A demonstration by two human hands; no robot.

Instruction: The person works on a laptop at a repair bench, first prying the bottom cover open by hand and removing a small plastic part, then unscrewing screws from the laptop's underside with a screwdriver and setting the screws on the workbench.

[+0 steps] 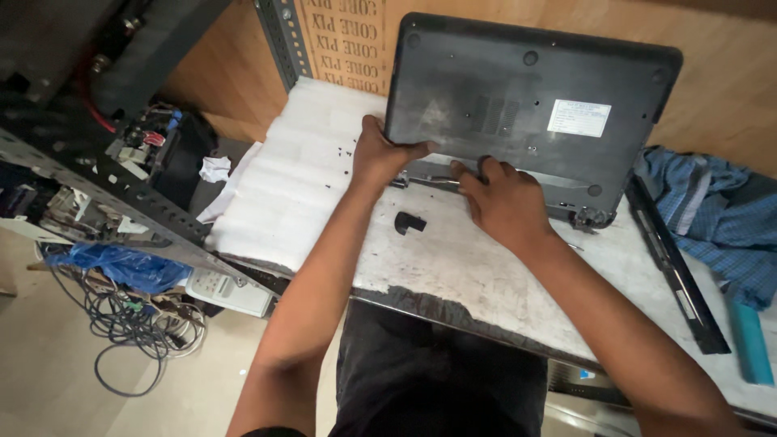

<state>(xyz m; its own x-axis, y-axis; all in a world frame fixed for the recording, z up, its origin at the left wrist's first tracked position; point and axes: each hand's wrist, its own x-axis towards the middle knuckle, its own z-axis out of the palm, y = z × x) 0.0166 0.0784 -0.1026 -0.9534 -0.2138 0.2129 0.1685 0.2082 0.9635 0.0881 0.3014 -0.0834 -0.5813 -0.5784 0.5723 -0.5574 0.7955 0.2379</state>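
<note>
A black laptop stands tilted on its lower edge on the white worktop, its underside facing me with a white label on it. My left hand grips the laptop's lower left corner. My right hand rests against the lower edge near the hinge strip, fingers curled on it. A small black plastic piece lies on the worktop just below my hands. Several tiny dark screws are scattered on the white foam sheet to the left.
A long black bezel strip lies at the right beside a blue checked cloth and a teal tool handle. A metal rack, tangled cables and a white remote sit at the left.
</note>
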